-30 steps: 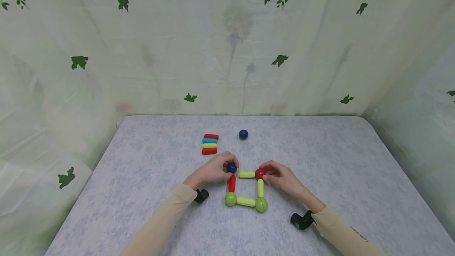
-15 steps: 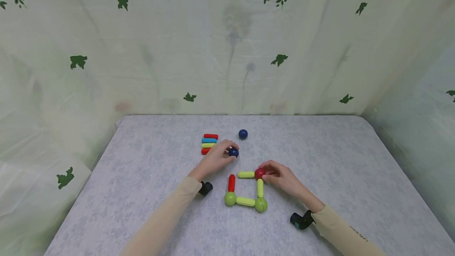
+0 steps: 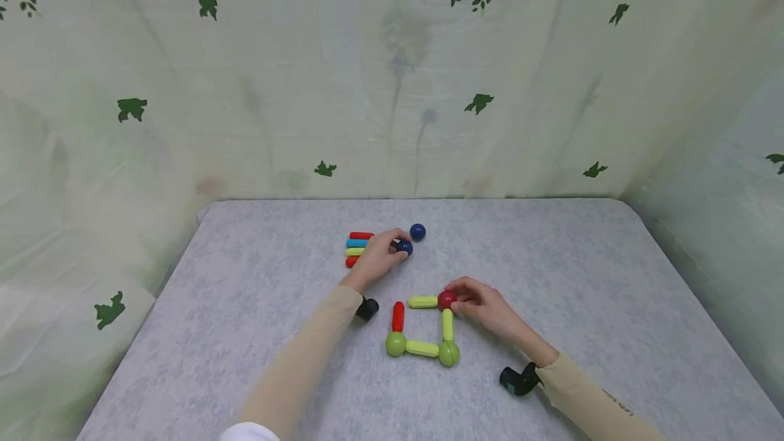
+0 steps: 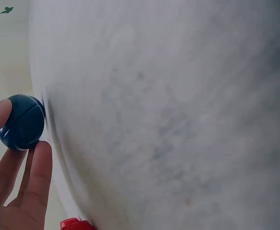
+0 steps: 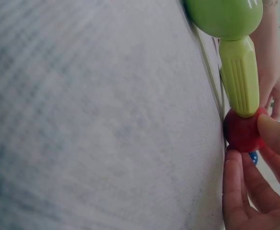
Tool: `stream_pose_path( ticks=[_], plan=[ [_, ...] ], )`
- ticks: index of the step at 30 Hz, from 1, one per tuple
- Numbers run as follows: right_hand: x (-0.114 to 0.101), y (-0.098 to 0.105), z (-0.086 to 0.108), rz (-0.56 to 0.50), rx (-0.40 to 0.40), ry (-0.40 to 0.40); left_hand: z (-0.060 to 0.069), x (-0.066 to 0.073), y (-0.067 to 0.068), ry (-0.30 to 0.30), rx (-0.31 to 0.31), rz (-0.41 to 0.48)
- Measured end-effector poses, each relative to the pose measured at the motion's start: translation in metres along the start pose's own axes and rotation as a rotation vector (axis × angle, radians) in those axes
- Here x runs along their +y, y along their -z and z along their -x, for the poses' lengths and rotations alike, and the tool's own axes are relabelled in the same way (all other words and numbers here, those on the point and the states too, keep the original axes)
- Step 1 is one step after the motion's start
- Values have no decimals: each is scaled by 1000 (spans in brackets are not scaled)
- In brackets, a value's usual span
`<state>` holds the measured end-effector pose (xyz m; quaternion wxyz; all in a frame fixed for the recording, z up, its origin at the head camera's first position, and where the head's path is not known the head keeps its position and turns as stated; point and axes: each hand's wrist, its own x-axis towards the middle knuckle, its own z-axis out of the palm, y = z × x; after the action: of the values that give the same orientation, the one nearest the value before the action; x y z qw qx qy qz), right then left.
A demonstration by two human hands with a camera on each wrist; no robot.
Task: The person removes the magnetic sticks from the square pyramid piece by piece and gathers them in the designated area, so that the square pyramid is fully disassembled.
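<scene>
My left hand [image 3: 378, 257] pinches a dark blue ball [image 3: 405, 248] between thumb and fingers, just in front of a second blue ball [image 3: 418, 232]. In the left wrist view the held ball shows a seam. My right hand [image 3: 485, 307] holds a red ball [image 3: 446, 301] at the far right corner of a partly joined square. From that ball run two yellow-green rods, one leftward [image 3: 423, 302] and one toward a green ball [image 3: 449, 353]. A rod [image 3: 422, 348] links this to another green ball [image 3: 395, 344], from which a red rod [image 3: 398, 317] points away.
Left of my left hand lie a red rod [image 3: 361, 235], a blue rod [image 3: 357, 243], a yellow-green rod [image 3: 354, 252] and another red rod [image 3: 352, 262], partly covered by the hand. A printed curtain [image 3: 343, 87] hangs behind the grey table [image 3: 539, 243].
My left hand has lifted the blue ball off the red rod's end and carried it away toward the second blue ball. The right hand stays at the red ball.
</scene>
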<state>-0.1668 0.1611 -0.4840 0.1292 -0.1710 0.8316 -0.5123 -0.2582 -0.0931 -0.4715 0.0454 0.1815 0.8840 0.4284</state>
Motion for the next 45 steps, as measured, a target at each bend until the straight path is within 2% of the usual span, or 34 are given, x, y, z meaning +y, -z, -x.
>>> stream_pose_path(
  ticks=[10,17,22,27,31,38,41,45],
  plan=[
    [-1,0,1,4,-1,4,-13,1,-6,51,33,-31],
    [-1,-1,1,-8,-2,-9,-15,1,-7,66,49,1],
    [-1,0,1,-5,-3,-15,-10,0,-6,62,53,20],
    [2,1,1,1,-6,0,2,1,0,39,60,27],
    [4,1,2,4,-5,11,13,3,4,-6,56,26],
    [4,1,1,21,9,18,35,7,9,-61,-32,56],
    [3,1,1,26,9,30,46,8,12,-66,-93,76],
    [2,0,1,28,9,34,59,7,17,-70,-206,113]
  ],
)
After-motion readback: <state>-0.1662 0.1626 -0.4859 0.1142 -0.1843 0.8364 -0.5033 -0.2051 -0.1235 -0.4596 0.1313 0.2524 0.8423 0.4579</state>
